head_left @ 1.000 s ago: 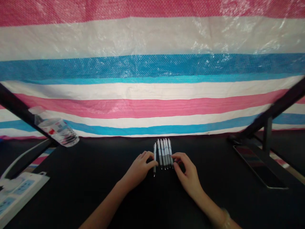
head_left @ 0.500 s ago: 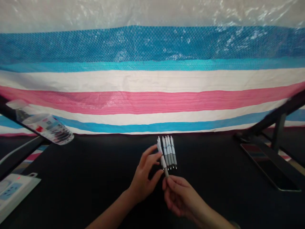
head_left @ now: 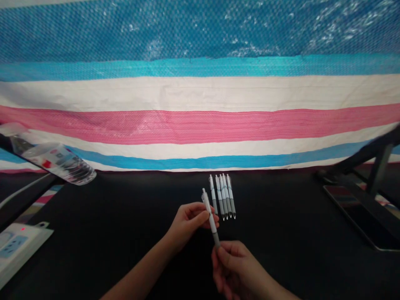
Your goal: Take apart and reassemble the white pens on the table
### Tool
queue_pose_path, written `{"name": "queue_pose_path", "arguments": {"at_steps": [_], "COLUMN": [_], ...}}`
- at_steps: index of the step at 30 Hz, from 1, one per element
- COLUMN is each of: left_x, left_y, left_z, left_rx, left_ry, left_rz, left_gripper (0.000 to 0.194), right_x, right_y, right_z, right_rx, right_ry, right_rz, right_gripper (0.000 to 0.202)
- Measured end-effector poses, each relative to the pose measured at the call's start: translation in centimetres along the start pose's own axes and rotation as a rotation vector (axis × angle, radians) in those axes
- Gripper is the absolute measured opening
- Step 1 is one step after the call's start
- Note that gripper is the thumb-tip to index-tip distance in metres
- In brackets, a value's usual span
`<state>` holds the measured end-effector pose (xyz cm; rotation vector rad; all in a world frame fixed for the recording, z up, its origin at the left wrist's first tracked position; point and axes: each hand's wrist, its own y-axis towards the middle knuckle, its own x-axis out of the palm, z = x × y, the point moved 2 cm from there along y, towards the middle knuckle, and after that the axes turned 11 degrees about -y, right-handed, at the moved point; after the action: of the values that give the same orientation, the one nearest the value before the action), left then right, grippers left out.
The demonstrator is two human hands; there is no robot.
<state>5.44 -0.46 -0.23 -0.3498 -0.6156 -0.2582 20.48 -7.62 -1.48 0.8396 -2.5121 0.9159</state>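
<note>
A white pen [head_left: 211, 218] with a grey grip is held aslant between both hands, its push button pointing up and away. My right hand [head_left: 233, 264] pinches it by the grey lower end, and the tip is hidden in the fingers. My left hand [head_left: 189, 223] is closed about its middle, thumb on the near side and fingertips behind. Just beyond, several similar pens [head_left: 225, 196] lie side by side on the black tabletop [head_left: 131, 216]. One of them, a pen [head_left: 213, 189] at the left of the row, is partly covered by my left fingers.
At the left, a clear plastic bottle [head_left: 62, 162] lies tilted by a dark bar, above a white power strip [head_left: 23, 246] with a red light. A phone [head_left: 359, 221] lies at the right beside a black stand [head_left: 375, 166]. Behind the table hangs a striped plastic sheet [head_left: 200, 125].
The pen has come nearer to me, away from the row. My left fingers, spread around it before, have closed on it. The view has tipped slightly downward.
</note>
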Motion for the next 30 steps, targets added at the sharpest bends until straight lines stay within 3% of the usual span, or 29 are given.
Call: {"name": "queue_pose_path", "arguments": {"at_steps": [6, 10, 13, 16, 21, 30], "left_x": [0.2, 0.3, 0.4, 0.4, 0.6, 0.4], "left_y": [0.2, 0.3, 0.3, 0.4, 0.3, 0.4], "left_z": [0.0, 0.1, 0.2, 0.3, 0.5, 0.2], "left_rx": [0.044, 0.06, 0.054, 0.052, 0.042, 0.061], "left_ry": [0.021, -0.035, -0.071, -0.111, -0.112, -0.074], "left_rz": [0.026, 0.053, 0.05, 0.056, 0.032, 0.041], "left_gripper": [0.03, 0.031, 0.032, 0.032, 0.031, 0.032], "right_x": [0.1, 0.1, -0.3, -0.5, -0.4, -0.4], "right_y": [0.5, 0.3, 0.1, -0.1, -0.4, -0.3], "right_z": [1.1, 0.5, -0.1, -0.6, -0.9, -0.8], "right_rx": [-0.067, -0.087, -0.066, -0.086, -0.032, -0.067], "right_ry": [-0.04, 0.114, 0.207, 0.221, 0.178, 0.169], "right_rz": [0.094, 0.038, 0.007, 0.001, -0.04, -0.044], "right_gripper": [0.054, 0.056, 0.046, 0.037, 0.038, 0.034]}}
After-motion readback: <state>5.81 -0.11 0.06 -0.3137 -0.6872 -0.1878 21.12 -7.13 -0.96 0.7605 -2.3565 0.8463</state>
